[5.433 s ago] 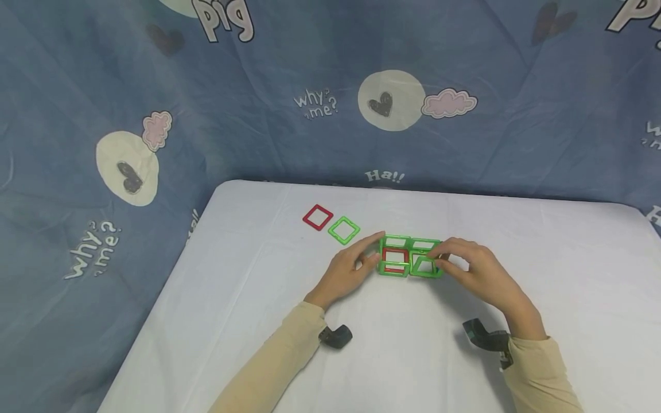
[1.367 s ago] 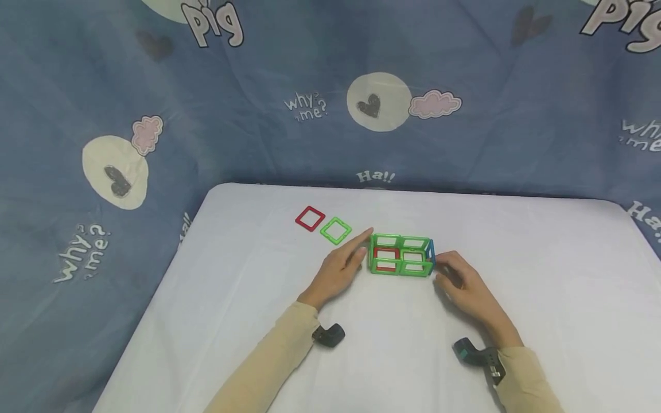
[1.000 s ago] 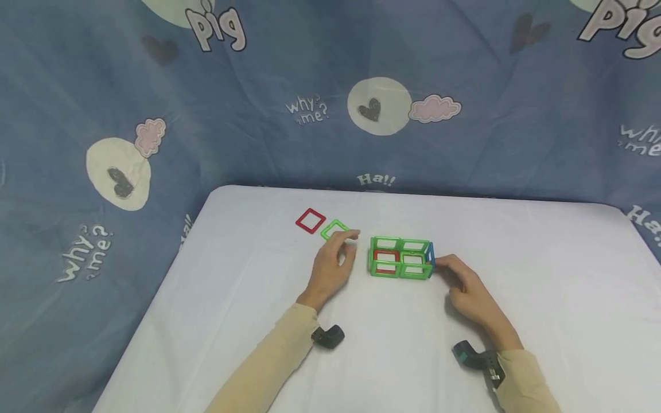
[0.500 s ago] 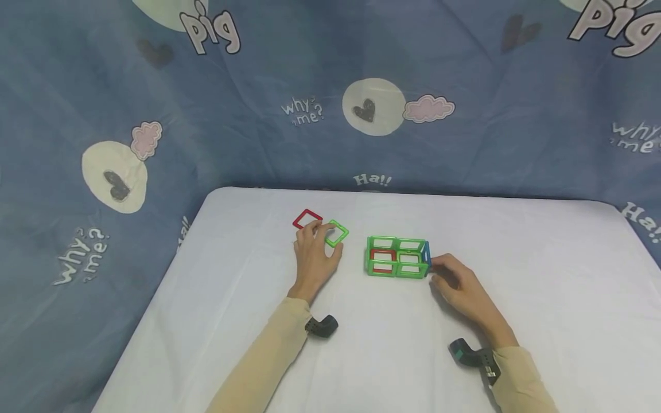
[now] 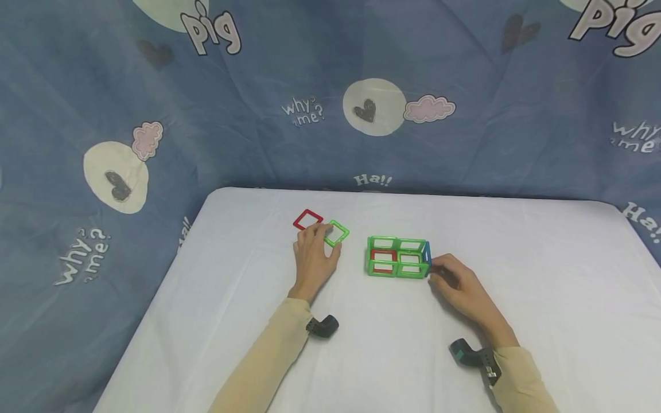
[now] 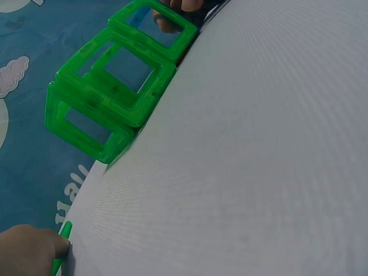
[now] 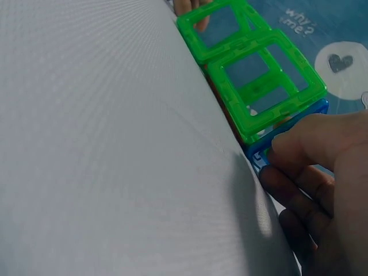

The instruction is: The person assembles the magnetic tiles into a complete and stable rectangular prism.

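Note:
On the left, my left hand (image 5: 312,258) reaches over a loose green square magnetic tile (image 5: 339,232), fingertips at its left corner and thumb at its near corner. The left wrist view shows the thumb (image 6: 29,250) across the edge of that tile (image 6: 62,250). To the right stands a box-shaped frame of joined green tiles (image 5: 397,241) with a red tile (image 5: 383,250) within and a blue tile (image 5: 426,255) at its right end. My right hand (image 5: 467,289) rests its fingertips against the blue tile (image 7: 319,107), outside the frame.
A loose red square tile (image 5: 304,212) lies just beyond my left fingers, partly covered by them. Everything stands on a white-covered table (image 5: 392,344). A blue patterned cloth (image 5: 258,137) hangs behind the table's far edge.
My left hand has left the frame's left end and moved left onto the loose green tile. My right hand has stayed at the blue end, its thumb coming back closer. A green tile held earlier is gone from it.

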A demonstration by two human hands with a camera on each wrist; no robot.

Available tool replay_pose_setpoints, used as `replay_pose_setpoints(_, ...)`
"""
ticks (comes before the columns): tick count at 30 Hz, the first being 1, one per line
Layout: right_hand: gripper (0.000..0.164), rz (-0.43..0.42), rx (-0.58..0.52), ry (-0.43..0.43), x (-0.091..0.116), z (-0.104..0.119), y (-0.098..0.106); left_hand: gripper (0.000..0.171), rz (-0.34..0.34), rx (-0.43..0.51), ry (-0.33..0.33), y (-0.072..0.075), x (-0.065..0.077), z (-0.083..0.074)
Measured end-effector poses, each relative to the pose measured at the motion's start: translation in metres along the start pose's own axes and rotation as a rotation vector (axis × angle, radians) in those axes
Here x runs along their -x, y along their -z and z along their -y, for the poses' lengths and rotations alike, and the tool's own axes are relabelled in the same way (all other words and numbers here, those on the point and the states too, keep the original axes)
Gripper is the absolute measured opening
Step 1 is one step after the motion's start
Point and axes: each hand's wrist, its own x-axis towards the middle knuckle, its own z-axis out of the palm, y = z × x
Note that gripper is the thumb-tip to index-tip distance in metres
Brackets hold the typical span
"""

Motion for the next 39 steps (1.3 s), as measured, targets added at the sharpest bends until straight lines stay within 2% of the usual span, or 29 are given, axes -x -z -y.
replay_pose_setpoints(4, 0.024, -0.004, 0.009, -0.001, -0.0002, 0.0001, 0.0005, 0.040, 0.004, -0.008, -0.001, 0.0002, -0.0001, -0.0003)
replay_pose_setpoints(11, 0.023, 0.011, 0.023, -0.060, 0.0012, 0.0034, 0.0016, 0.040, -0.014, 0.029, -0.002, 0.0027, 0.0023, -0.0023)
replay_pose_setpoints(20, 0.022, 0.000, 0.025, -0.059, 0.0008, 0.0034, 0.0021, 0.039, -0.043, 0.064, -0.011, 0.0019, 0.0045, -0.0043)
replay_pose_setpoints(30, 0.023, 0.000, 0.027, -0.063, 0.0010, 0.0039, 0.0016, 0.042, -0.030, 0.258, -0.029, 0.0036, 0.0047, -0.0064)
replay_pose_setpoints(34, 0.023, -0.002, 0.024, -0.057, 0.0007, 0.0030, 0.0012, 0.043, -0.048, 0.339, -0.071, 0.0043, 0.0053, -0.0076)
replay_pose_setpoints(39, 0.023, -0.006, 0.022, -0.053, 0.0007, 0.0015, 0.0004, 0.044, -0.082, 0.393, -0.154, 0.0048, 0.0058, -0.0090)
